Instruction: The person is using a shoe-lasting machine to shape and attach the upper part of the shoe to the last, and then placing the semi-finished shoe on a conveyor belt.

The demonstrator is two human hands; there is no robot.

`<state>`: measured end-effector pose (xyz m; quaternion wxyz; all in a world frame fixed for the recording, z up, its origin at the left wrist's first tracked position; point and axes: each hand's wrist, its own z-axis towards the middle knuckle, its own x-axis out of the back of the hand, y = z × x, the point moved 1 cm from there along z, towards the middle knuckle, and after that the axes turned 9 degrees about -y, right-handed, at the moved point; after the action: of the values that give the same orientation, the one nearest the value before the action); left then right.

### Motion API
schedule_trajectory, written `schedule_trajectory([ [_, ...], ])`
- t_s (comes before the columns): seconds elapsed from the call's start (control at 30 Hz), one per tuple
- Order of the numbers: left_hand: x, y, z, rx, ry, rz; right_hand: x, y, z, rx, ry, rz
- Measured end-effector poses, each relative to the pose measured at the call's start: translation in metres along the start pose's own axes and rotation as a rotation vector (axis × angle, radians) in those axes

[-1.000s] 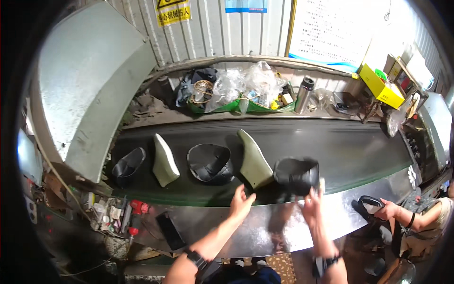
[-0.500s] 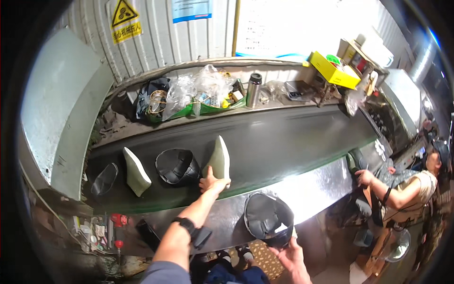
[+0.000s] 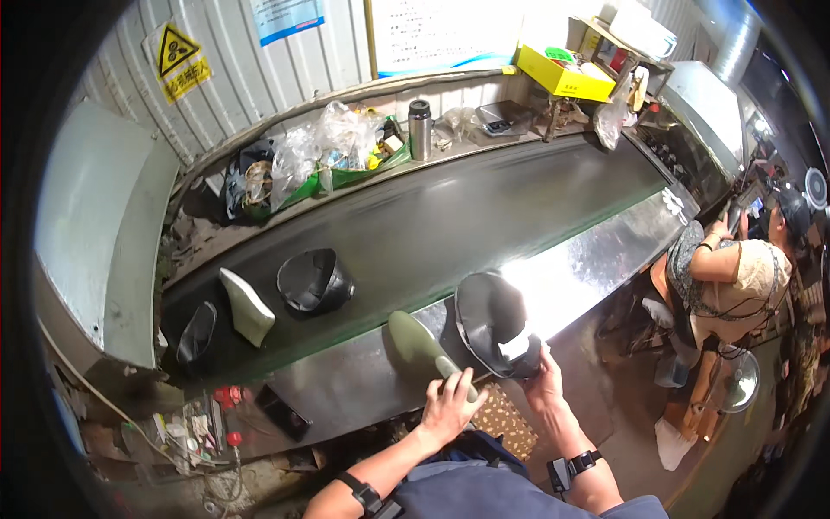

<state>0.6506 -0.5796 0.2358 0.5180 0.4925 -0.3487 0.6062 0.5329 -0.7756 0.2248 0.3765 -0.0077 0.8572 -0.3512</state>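
My left hand is wrapped round the narrow end of a green shoe last at the bench's near edge. Beside it on the right, a black shoe upper stands with its hollow opening up. My right hand grips the upper's near right rim, where a small pale patch shows. On the dark conveyor belt, to the left, lie another black upper, a pale last with its flat face showing, and a smaller black piece.
Along the back ledge are plastic bags, a steel flask and a yellow box. A black flat object lies on the metal bench front, near a red tool. At the far right a co-worker sits.
My left hand has brought the green last off the belt to the near edge, next to the upper. My right hand has closed on the upper's rim. The co-worker's arms have moved up.
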Motion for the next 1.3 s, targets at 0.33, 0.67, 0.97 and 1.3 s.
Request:
schedule_trajectory([
  [0.33, -0.013, -0.170, 0.033, 1.236, -0.075, -1.871, -0.011, 0.045, -0.066, 0.771, -0.683, -1.531],
  [0.67, -0.073, -0.191, 0.062, 1.202, 0.058, -0.650, -0.002, 0.108, 0.003, 0.512, -0.492, -1.163],
  [0.97, -0.076, -0.147, 0.023, 1.478, 0.015, -0.875, 0.020, 0.068, -0.014, 0.198, -0.663, -1.317],
  [1.3, -0.071, -0.140, 0.028, 1.430, 0.044, -0.653, 0.041, 0.078, 0.017, -0.002, -0.886, -1.327],
])
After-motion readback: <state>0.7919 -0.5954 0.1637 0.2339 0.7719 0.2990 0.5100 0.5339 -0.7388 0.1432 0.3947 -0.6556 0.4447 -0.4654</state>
